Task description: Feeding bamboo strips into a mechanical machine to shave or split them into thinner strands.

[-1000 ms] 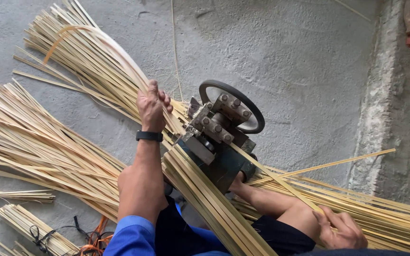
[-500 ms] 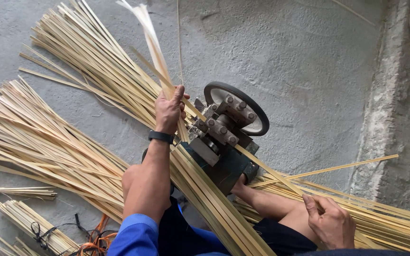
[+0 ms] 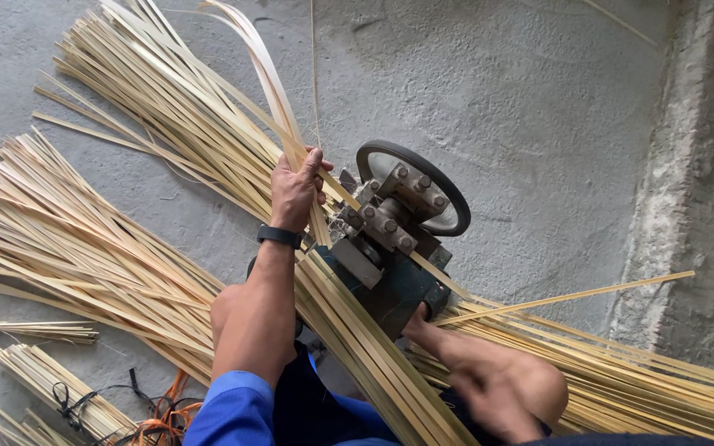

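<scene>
My left hand, with a black band on the wrist, is shut on a few thin pale bamboo strips that arc up and away from it. It is just left of a small dark machine with bolted rollers and a black handwheel. A long bundle of strips runs under the machine towards me. My right hand is a blur at the lower right, over the strips lying there. Whether it holds any is hidden by the blur.
Fanned heaps of bamboo strips cover the concrete floor at the left and upper left. Tied bundles and orange and black cords lie at the bottom left. A rough concrete kerb runs down the right side.
My left hand has closed on a few strips and lifted them, so they now arc upward beside the machine. My right hand has shifted left over the lower bundle and turned blurry.
</scene>
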